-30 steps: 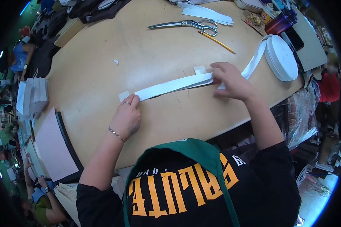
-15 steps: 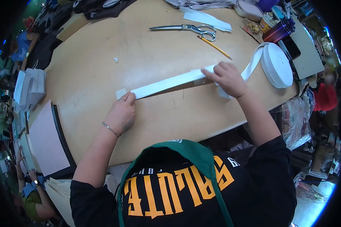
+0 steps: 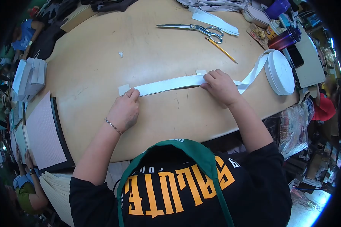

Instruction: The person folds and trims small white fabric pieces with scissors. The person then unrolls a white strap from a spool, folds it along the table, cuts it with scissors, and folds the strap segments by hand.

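A white strip stretches across the wooden table between my two hands. Its left end is pinched in my left hand, next to a small pale square on the table. My right hand has its fingers closed on the strip's right end, and another pale piece shows just above the strip there. From beyond my right hand, a white band runs up to a large white roll. What lies under my fingers is hidden.
Scissors and a yellow pencil lie beyond the strip, near white cut pieces. A dark bottle stands at the back right. At left are a gridded sheet and a white stack. Other people are at far left.
My right hand, open at first, has closed on the strip's right end and come slightly left and lower. The strip now bows slightly upward. My left hand keeps its hold.
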The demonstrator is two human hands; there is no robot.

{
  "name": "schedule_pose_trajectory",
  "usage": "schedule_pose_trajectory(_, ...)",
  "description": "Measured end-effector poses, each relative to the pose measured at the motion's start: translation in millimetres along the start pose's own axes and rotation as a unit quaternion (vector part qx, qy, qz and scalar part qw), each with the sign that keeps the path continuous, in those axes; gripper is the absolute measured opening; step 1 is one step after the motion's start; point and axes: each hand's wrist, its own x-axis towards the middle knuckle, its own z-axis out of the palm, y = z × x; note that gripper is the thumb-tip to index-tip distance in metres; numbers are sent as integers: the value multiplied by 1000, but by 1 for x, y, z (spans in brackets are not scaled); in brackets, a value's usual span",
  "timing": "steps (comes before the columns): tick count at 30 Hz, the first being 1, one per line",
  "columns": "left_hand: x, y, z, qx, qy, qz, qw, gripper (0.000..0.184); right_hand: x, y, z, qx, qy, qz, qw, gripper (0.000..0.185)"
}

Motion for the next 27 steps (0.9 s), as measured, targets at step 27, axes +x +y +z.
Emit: schedule_pose_trajectory(27, 0, -1, 0, -36, 72, 19, 997, 10, 9, -44, 1, -49, 60, -60, 995, 25)
